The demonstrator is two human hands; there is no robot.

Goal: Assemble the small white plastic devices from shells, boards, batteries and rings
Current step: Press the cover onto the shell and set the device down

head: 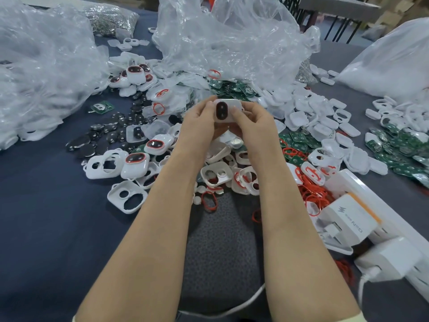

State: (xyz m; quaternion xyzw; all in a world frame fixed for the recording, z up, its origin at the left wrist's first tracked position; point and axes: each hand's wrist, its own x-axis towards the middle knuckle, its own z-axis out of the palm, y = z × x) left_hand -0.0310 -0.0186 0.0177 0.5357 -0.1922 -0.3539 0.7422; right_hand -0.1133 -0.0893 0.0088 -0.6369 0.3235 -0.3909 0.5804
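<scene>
My left grip [197, 122] and right grip [253, 122] both hold one white device [233, 103] raised above the surface [46, 205]. The fingers curl round its edges. The thumbs press on its face, one at each side of the dark oval window [221, 110], which faces me.

Left of the device: black coin batteries [102, 135] spread on the surface.
Left of the device and nearer me: finished devices [135, 163] with red-rimmed windows, then empty white shells [127, 197].
Just behind the device: green boards [232, 88], partly under a large clear bag [232, 38].
Right of the device and nearer me: loose red rings [308, 194], beside a white charger [348, 219].
Directly beneath the device: more shells.
</scene>
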